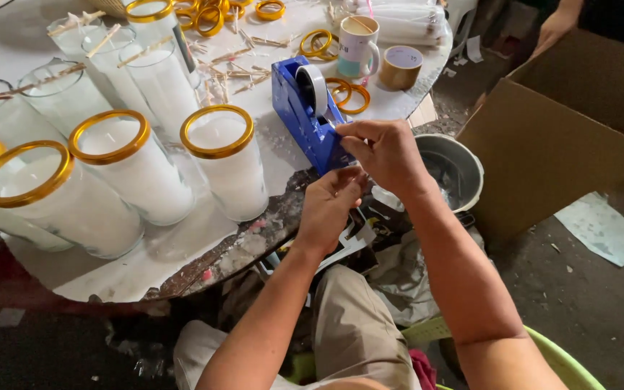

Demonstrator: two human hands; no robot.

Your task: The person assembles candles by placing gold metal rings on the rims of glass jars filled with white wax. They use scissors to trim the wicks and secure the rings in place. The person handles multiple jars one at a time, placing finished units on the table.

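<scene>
A blue tape dispenser (303, 115) with a roll of clear tape stands at the table's near edge. My right hand (384, 152) is at the dispenser's cutter end, fingers pinched on a strip of clear tape. Just below it, my left hand (330, 206) pinches something small and clear, likely the same tape; I cannot tell exactly. Left of the dispenser stand tall glass candles filled with white wax, the nearest one (229, 162) wearing a gold ring on its rim.
A round table (240, 249) holds several more glass candles (106, 173), loose gold rings (348, 94), wooden sticks, a mug (359, 47) and a brown tape roll (400, 66). A metal pot (456, 170) and a cardboard box (565, 137) sit at right, with another person's hand (554, 29) above.
</scene>
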